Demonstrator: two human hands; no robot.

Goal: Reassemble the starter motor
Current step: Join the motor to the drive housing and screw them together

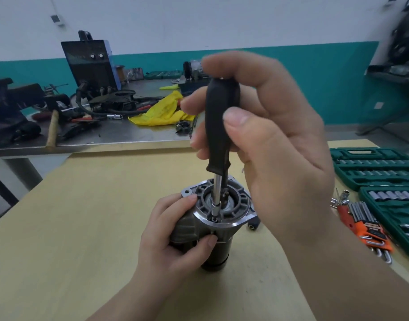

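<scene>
The starter motor (pixel 196 224) stands upright on the wooden table (pixel 83 216), its grey flanged housing facing up. My left hand (pixel 175 237) grips the housing from the left side, thumb on its front. My right hand (pixel 268 135) holds the black handle of a screwdriver (pixel 221 121) between thumb and fingers, above the motor. The tool's steel shaft (pixel 216 198) runs straight down, and its tip sits on a screw at the near rim of the housing's top face.
A green socket set case (pixel 372 167) lies open at the right, with an orange hex key holder (pixel 363 225) beside it. Behind stands a metal bench (pixel 106 135) with a yellow rag (pixel 161 110), a hammer (pixel 52 128), cables and a dark welder box (pixel 92 63).
</scene>
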